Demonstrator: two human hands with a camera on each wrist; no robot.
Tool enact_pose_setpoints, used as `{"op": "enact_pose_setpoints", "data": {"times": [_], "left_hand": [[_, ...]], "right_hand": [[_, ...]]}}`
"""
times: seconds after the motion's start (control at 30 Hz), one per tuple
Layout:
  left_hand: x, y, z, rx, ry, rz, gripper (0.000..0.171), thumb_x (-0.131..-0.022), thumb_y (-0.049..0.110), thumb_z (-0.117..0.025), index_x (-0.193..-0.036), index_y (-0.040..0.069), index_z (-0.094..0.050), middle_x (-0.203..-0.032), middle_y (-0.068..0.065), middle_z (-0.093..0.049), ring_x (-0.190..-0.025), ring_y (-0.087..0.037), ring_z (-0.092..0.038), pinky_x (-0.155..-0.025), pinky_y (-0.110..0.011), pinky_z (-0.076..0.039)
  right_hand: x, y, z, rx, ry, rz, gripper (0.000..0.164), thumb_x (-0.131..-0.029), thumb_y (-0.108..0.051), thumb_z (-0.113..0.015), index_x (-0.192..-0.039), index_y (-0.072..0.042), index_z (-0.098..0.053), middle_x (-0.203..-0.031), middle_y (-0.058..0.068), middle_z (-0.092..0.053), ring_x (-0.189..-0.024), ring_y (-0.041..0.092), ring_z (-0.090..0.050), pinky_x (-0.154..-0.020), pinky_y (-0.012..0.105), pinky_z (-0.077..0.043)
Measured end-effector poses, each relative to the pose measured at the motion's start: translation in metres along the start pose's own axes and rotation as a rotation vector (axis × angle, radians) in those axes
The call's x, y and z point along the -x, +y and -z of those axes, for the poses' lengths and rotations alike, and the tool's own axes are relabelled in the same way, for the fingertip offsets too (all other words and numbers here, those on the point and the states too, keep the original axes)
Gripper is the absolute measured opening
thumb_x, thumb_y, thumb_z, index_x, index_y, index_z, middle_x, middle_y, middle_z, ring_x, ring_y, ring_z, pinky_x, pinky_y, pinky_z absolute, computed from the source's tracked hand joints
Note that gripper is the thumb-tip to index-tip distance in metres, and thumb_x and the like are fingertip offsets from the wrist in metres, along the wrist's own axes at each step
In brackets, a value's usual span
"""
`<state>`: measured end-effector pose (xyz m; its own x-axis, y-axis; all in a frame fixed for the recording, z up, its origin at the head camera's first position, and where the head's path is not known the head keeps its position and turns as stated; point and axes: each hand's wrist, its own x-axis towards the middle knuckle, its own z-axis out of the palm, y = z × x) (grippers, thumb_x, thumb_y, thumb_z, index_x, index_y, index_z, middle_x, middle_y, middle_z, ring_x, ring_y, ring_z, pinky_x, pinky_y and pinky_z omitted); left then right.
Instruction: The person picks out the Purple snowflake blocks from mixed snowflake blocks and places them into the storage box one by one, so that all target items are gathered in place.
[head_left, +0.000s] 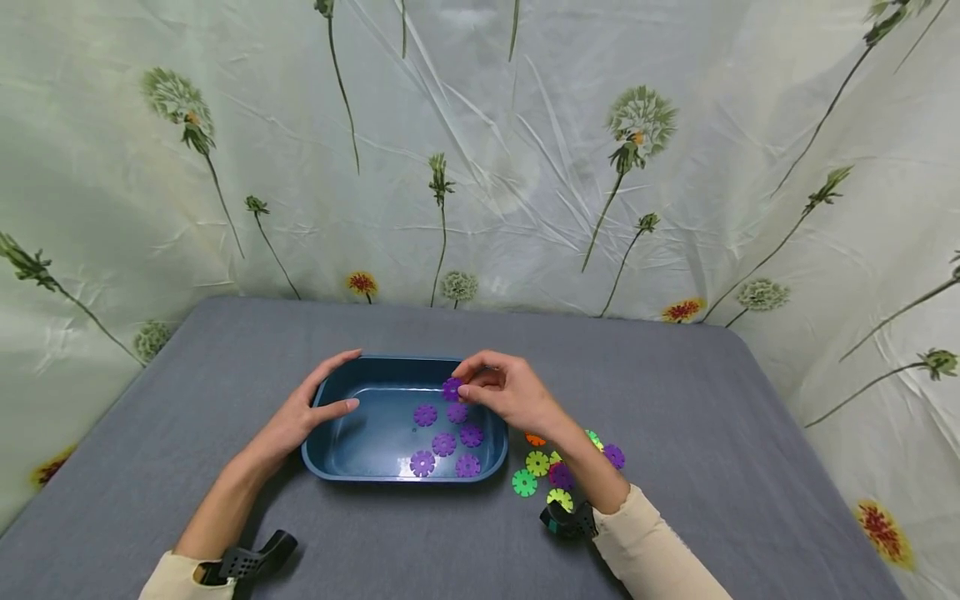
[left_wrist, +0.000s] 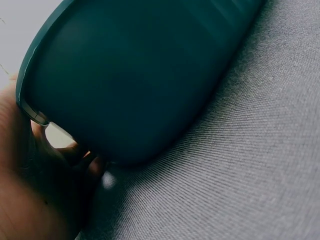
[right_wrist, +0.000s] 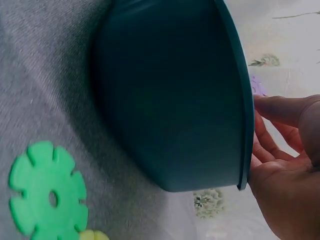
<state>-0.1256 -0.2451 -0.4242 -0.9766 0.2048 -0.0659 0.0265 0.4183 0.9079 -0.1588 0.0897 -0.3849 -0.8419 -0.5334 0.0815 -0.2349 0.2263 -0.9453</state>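
Note:
A blue plastic tub stands on the cloth. My left hand grips its left end, thumb over the rim and the other fingers along the outside, as the left wrist view also shows against the tub wall. Above the right part of the tub, my right hand pinches a purple notched disc between thumb and fingers. In the right wrist view only a bit of that purple disc shows past the rim. Several purple discs lie flat on the tub's floor, towards its right side.
Right of the tub, partly beneath my right forearm, lie several loose discs: green, yellow, orange and purple. Grey cloth covers the table. A flower-printed curtain hangs behind it.

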Motion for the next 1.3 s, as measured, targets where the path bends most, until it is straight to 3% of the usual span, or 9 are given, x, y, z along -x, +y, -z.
{"op": "enact_pose_setpoints", "data": {"times": [0.07, 0.37, 0.5, 0.6, 1.07, 1.3], "left_hand": [[0.000, 0.000, 0.000, -0.002, 0.001, 0.005, 0.075, -0.101, 0.022, -0.065, -0.165, 0.022, -0.027, -0.174, -0.019, -0.015, -0.153, -0.052, -0.021, -0.114, -0.083, -0.016], [-0.001, 0.000, 0.001, 0.007, -0.001, 0.009, 0.072, -0.102, 0.024, -0.063, -0.165, 0.022, -0.027, -0.174, -0.018, -0.015, -0.153, -0.052, -0.022, -0.114, -0.083, -0.016], [-0.001, 0.001, 0.000, 0.008, -0.002, 0.004, 0.073, -0.102, 0.023, -0.063, -0.165, 0.022, -0.027, -0.174, -0.019, -0.016, -0.153, -0.052, -0.022, -0.114, -0.083, -0.017], [0.000, 0.001, 0.000, 0.009, -0.001, 0.008, 0.072, -0.102, 0.023, -0.063, -0.165, 0.022, -0.027, -0.174, -0.018, -0.016, -0.154, -0.052, -0.022, -0.115, -0.083, -0.016], [-0.001, 0.000, -0.001, -0.002, 0.000, 0.021, 0.074, -0.102, 0.025, -0.063, -0.166, 0.024, -0.026, -0.174, -0.018, -0.015, -0.155, -0.053, -0.019, -0.114, -0.084, -0.014], [-0.001, -0.001, 0.000, 0.000, 0.001, 0.015, 0.073, -0.102, 0.025, -0.063, -0.165, 0.021, -0.026, -0.174, -0.018, -0.014, -0.155, -0.053, -0.016, -0.114, -0.085, -0.012]], "right_hand": [[-0.002, 0.000, -0.003, 0.006, -0.016, -0.005, 0.021, -0.097, -0.001, -0.070, -0.118, -0.002, -0.070, -0.115, 0.019, -0.073, -0.087, 0.010, -0.069, -0.087, 0.055, -0.060], [-0.011, -0.007, -0.013, 0.044, -0.089, 0.023, 0.018, -0.098, -0.002, -0.070, -0.115, -0.003, -0.071, -0.109, 0.017, -0.073, -0.085, 0.008, -0.069, -0.082, 0.046, -0.062], [-0.013, -0.009, -0.019, 0.102, -0.109, 0.017, 0.017, -0.097, -0.003, -0.071, -0.114, -0.004, -0.071, -0.107, 0.014, -0.074, -0.084, 0.007, -0.068, -0.077, 0.026, -0.060], [-0.014, -0.011, -0.024, 0.137, -0.122, 0.000, 0.015, -0.098, -0.005, -0.071, -0.113, -0.006, -0.072, -0.107, 0.012, -0.074, -0.084, 0.006, -0.066, -0.074, 0.019, -0.056], [-0.025, -0.010, -0.039, 0.259, -0.207, -0.029, 0.014, -0.097, -0.005, -0.072, -0.110, -0.011, -0.075, -0.101, 0.007, -0.073, -0.079, 0.005, -0.064, -0.069, 0.019, -0.051], [-0.029, -0.010, -0.046, 0.304, -0.268, -0.064, 0.016, -0.097, -0.004, -0.071, -0.109, -0.013, -0.075, -0.098, 0.003, -0.071, -0.080, 0.006, -0.062, -0.073, 0.019, -0.052]]}}
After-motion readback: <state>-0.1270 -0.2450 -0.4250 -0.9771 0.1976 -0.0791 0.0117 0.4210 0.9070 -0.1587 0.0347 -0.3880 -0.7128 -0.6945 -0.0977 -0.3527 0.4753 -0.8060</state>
